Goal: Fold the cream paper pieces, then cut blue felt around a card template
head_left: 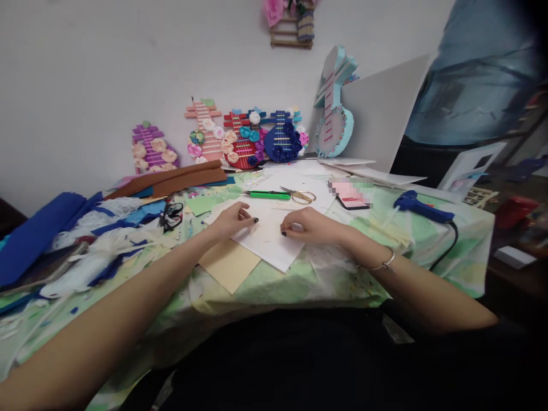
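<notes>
Over the white sheet of paper [274,251], my left hand [233,221] is open, thumb and fingers apart and nothing between them. Facing it across the sheet, my right hand [310,225] is closed loosely, its fingers curled in, and I see nothing in it. A tan square of paper [230,265] lies partly under the white sheet, nearest to my left wrist. Beyond the hands lie a bright green pen-like tool [269,195] and gold-handled scissors [303,197], side by side.
A blue glue gun [422,208] with a black cord lies at right, near a pink-screened phone [351,194]. Blue sheets [47,234], white cord [94,222] and brown strips [184,180] crowd the left. Several flower-decorated lute-shaped crafts [280,137] lean on the wall.
</notes>
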`<action>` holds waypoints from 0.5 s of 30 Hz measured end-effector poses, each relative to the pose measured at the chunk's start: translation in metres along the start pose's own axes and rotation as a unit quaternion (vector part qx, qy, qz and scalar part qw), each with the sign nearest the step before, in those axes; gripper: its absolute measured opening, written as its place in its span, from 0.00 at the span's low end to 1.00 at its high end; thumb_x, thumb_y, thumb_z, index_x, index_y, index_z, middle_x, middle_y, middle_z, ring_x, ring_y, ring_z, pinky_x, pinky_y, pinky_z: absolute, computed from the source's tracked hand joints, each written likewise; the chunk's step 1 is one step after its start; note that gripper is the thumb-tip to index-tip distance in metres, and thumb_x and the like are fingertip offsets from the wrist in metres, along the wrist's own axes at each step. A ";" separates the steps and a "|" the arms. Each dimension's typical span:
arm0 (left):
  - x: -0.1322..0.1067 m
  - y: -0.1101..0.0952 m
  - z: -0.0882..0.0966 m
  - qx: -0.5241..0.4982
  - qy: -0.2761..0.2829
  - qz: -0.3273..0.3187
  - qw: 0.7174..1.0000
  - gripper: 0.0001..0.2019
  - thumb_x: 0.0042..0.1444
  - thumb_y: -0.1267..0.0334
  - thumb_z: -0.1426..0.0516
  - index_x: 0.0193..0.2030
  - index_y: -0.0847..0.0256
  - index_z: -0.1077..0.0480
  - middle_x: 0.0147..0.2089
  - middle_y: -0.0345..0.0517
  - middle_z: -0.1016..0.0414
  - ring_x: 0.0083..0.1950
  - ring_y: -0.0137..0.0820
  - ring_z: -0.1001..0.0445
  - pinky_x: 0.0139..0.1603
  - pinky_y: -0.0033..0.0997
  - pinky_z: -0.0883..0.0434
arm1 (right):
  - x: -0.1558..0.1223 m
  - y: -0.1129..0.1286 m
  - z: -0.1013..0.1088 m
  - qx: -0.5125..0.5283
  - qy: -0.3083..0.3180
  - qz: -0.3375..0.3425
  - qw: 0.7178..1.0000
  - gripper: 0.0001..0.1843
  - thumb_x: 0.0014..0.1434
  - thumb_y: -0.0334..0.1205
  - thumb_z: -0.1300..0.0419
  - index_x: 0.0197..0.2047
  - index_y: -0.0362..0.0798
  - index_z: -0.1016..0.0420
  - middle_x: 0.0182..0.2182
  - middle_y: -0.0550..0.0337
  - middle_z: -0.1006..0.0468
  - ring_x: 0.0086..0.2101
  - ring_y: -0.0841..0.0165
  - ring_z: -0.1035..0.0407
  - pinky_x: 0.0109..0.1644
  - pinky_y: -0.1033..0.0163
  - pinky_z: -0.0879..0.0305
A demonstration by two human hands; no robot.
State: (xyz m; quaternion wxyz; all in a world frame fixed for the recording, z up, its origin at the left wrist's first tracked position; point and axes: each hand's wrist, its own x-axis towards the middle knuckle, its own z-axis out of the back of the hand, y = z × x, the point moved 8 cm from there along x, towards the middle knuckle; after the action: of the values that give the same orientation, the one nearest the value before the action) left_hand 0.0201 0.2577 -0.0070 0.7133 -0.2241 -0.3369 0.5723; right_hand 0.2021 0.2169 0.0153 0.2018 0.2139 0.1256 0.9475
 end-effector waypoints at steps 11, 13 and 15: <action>-0.002 -0.009 0.014 -0.261 -0.044 0.013 0.964 0.28 0.37 0.62 0.34 0.48 0.60 0.32 0.28 0.37 0.30 0.28 0.28 0.28 0.30 0.28 0.31 | 0.041 -0.050 0.003 0.217 -0.055 -0.066 0.972 0.17 0.55 0.36 0.42 0.49 0.49 0.32 0.52 0.53 0.29 0.45 0.67 0.29 0.44 0.62 0.31; -0.006 -0.009 0.022 -0.302 -0.093 0.005 0.949 0.28 0.36 0.62 0.34 0.47 0.60 0.33 0.29 0.37 0.30 0.29 0.27 0.28 0.33 0.29 0.30 | 0.036 -0.043 0.002 0.337 -0.062 -0.062 0.937 0.25 0.52 0.33 0.41 0.54 0.54 0.37 0.53 0.54 0.31 0.45 0.67 0.28 0.44 0.62 0.30; -0.013 -0.008 0.028 -0.331 -0.143 0.004 0.933 0.27 0.36 0.63 0.34 0.45 0.60 0.35 0.28 0.36 0.31 0.28 0.26 0.28 0.32 0.27 0.30 | 0.033 -0.034 0.000 0.425 -0.064 -0.043 0.902 0.31 0.49 0.29 0.40 0.55 0.56 0.38 0.50 0.56 0.29 0.44 0.66 0.27 0.45 0.61 0.30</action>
State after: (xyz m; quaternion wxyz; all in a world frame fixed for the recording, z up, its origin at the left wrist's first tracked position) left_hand 0.0034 0.2416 0.0149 0.5408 -0.3644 -0.6046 0.4573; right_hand 0.1858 0.2617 0.0160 0.1398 0.3343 0.5122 0.7787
